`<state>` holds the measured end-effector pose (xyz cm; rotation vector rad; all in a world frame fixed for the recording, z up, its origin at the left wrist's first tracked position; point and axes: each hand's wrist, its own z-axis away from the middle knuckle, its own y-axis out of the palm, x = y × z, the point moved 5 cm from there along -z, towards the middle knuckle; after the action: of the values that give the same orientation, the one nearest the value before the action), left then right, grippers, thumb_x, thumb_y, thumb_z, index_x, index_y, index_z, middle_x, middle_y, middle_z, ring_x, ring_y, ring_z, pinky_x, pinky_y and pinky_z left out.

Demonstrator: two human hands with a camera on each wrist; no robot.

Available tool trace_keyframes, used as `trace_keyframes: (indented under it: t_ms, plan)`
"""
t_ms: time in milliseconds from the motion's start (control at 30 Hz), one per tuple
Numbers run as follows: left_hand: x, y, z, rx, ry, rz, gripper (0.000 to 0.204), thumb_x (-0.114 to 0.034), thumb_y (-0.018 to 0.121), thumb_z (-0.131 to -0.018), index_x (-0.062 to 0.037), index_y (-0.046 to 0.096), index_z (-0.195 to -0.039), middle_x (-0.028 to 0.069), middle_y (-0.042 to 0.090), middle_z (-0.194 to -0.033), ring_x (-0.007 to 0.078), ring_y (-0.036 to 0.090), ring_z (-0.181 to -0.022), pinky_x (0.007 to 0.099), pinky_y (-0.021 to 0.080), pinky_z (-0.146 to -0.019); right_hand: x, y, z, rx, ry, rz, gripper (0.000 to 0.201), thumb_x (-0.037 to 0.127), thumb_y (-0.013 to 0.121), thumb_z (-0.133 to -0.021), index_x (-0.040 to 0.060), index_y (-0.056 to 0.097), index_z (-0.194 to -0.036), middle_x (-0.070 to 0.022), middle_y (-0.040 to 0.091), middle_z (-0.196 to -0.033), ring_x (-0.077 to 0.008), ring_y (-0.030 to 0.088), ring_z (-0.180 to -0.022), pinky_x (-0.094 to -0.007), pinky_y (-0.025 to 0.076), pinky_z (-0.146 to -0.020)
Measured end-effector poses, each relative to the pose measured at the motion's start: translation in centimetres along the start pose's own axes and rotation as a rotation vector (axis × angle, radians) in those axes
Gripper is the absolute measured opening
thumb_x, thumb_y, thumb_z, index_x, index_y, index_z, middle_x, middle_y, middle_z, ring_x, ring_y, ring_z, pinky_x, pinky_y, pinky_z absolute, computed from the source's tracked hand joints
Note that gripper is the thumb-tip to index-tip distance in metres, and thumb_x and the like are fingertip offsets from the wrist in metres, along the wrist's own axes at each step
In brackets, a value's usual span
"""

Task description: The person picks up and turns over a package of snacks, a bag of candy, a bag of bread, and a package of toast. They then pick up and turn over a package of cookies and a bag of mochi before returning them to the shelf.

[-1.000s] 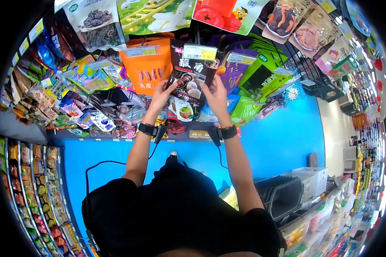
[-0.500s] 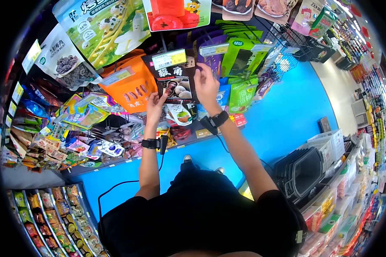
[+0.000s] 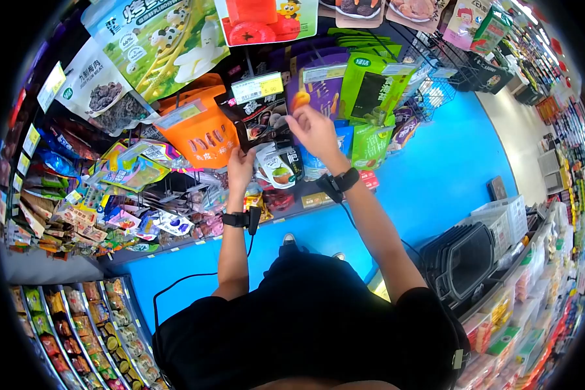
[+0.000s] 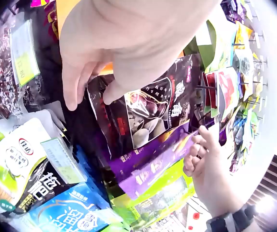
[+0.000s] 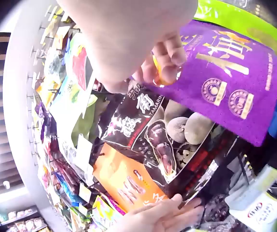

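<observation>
A dark tamarind pouch (image 3: 260, 119) hangs behind a price tag (image 3: 259, 88) on the rack, its lower part tilted back. My left hand (image 3: 240, 170) is at the pouch's lower left corner, beside an orange pouch (image 3: 201, 130). Its thumb and fingers stand apart in the left wrist view, with the thumb right at the pouch's edge. On the pouch's other side, my right hand (image 3: 315, 133) has loosely curled fingers and holds nothing. In the right wrist view its fingertips overlap a purple pouch (image 5: 230, 82).
Green pouches (image 3: 374, 91) hang to the right, next to a wire basket (image 3: 439, 94). Below the tamarind pouch is a white pouch with a green fruit (image 3: 276, 166). Black baskets (image 3: 461, 260) are stacked at lower right on the blue floor (image 3: 429, 188).
Both hands gripped the tamarind pouch by its sides a second ago; they have let go and it has dropped back on the rack. The head view has turned.
</observation>
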<state>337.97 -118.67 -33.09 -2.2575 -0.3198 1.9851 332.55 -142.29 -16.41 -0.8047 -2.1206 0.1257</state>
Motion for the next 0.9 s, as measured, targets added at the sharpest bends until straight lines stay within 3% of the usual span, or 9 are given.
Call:
trace_keyframes:
  t_ms: [100, 167, 233, 300, 367, 500, 733, 833, 900]
  plan:
    - [1.3, 0.3, 2.0, 0.148, -0.237, 0.045, 0.045, -0.021, 0.065, -0.089, 0.0113, 0.049, -0.116, 0.0105, 0.066, -0.077, 0.0163, 0.065, -0.067, 0.026, 0.049, -0.061, -0.5, -0.4, 1.4, 0.081, 0.052, -0.089, 0.018, 0.019, 0.068, -0.083, 0.0043, 0.058, -0.078, -0.0063, 0.058, -0.062, -0.0199, 0.056, -0.051, -0.0323, 0.045, -0.051]
    - [2.0, 0.6, 3.3, 0.185, -0.231, 0.004, 0.035, -0.019, 0.062, -0.089, 0.0088, 0.056, -0.109, 0.011, 0.068, -0.073, 0.0189, 0.065, -0.059, 0.0286, 0.05, -0.057, -2.9, -0.9, 3.0, 0.001, 0.164, -0.112, 0.018, 0.018, 0.067, -0.084, 0.0034, 0.059, -0.077, -0.0076, 0.06, -0.063, -0.0193, 0.057, -0.052, -0.0322, 0.046, -0.051]
    - [2.7, 1.6, 4.4, 0.321, -0.13, -0.257, 0.018, -0.016, 0.059, -0.09, 0.0017, 0.062, -0.094, 0.0075, 0.066, -0.078, 0.0128, 0.061, -0.063, 0.0273, 0.049, -0.056, -5.4, -1.9, 4.3, -0.008, 0.226, -0.077, 0.018, 0.017, 0.066, -0.084, 0.0021, 0.059, -0.077, -0.0101, 0.061, -0.064, -0.0194, 0.058, -0.053, -0.0315, 0.045, -0.051]
    - [1.6, 3.2, 6.1, 0.435, -0.126, -0.156, 0.018, -0.015, 0.058, -0.09, 0.0014, 0.064, -0.091, 0.007, 0.066, -0.077, 0.0125, 0.061, -0.064, 0.0271, 0.049, -0.057, -8.4, -3.0, 6.4, 0.0, 0.389, -0.064, 0.018, 0.017, 0.064, -0.085, 0.0014, 0.059, -0.079, -0.0116, 0.061, -0.063, -0.0204, 0.06, -0.055, -0.0315, 0.045, -0.051]
    - [-0.9, 4.8, 7.8, 0.507, -0.18, -0.179, 0.019, -0.017, 0.058, -0.091, 0.0002, 0.064, -0.095, 0.0058, 0.065, -0.076, 0.0121, 0.061, -0.065, 0.0259, 0.049, -0.058, -11.0, -4.2, 8.9, -0.051, 0.346, -0.058, 0.018, 0.018, 0.063, -0.086, 0.0006, 0.06, -0.08, -0.0122, 0.061, -0.064, -0.0219, 0.061, -0.056, -0.0318, 0.045, -0.052]
    - [-1.3, 9.0, 9.2, 0.607, -0.148, -0.137, 0.019, -0.017, 0.058, -0.091, -0.0001, 0.062, -0.1, 0.0056, 0.065, -0.078, 0.0118, 0.061, -0.066, 0.0248, 0.049, -0.06, -15.1, -6.6, 15.8, 0.089, 0.549, -0.096, 0.022, 0.02, 0.062, -0.086, -0.0008, 0.061, -0.081, -0.0131, 0.062, -0.064, -0.024, 0.061, -0.056, -0.0346, 0.046, -0.055]
    - [-6.8, 20.2, 16.0, 1.043, 0.014, -0.215, 0.023, -0.016, 0.056, -0.091, 0.0025, 0.061, -0.102, 0.0082, 0.067, -0.085, 0.0135, 0.065, -0.072, 0.0275, 0.051, -0.065, -15.1, -13.0, 23.4, 0.345, 0.761, -0.085, 0.03, 0.026, 0.057, -0.088, -0.0019, 0.063, -0.081, -0.0119, 0.064, -0.066, -0.0204, 0.063, -0.061, -0.0342, 0.048, -0.059]
    - [-9.1, 25.4, 20.5, 1.232, 0.111, -0.243, 0.023, -0.018, 0.054, -0.091, 0.0018, 0.062, -0.098, 0.0087, 0.066, -0.081, 0.0145, 0.064, -0.07, 0.0305, 0.05, -0.064, -14.6, -16.1, 25.6, 0.243, 0.763, -0.156, 0.03, 0.026, 0.056, -0.089, -0.0021, 0.063, -0.08, -0.0121, 0.064, -0.067, -0.0198, 0.063, -0.061, -0.0336, 0.048, -0.059]
    - [-8.3, 28.1, 23.0, 1.257, 0.028, -0.195, 0.021, -0.018, 0.055, -0.089, 0.001, 0.062, -0.096, 0.0095, 0.066, -0.082, 0.0158, 0.064, -0.073, 0.0312, 0.05, -0.066, -13.9, -18.9, 27.9, 0.177, 0.782, -0.13, 0.028, 0.024, 0.056, -0.09, -0.0022, 0.062, -0.081, -0.0116, 0.064, -0.067, -0.0189, 0.063, -0.062, -0.0327, 0.048, -0.058]
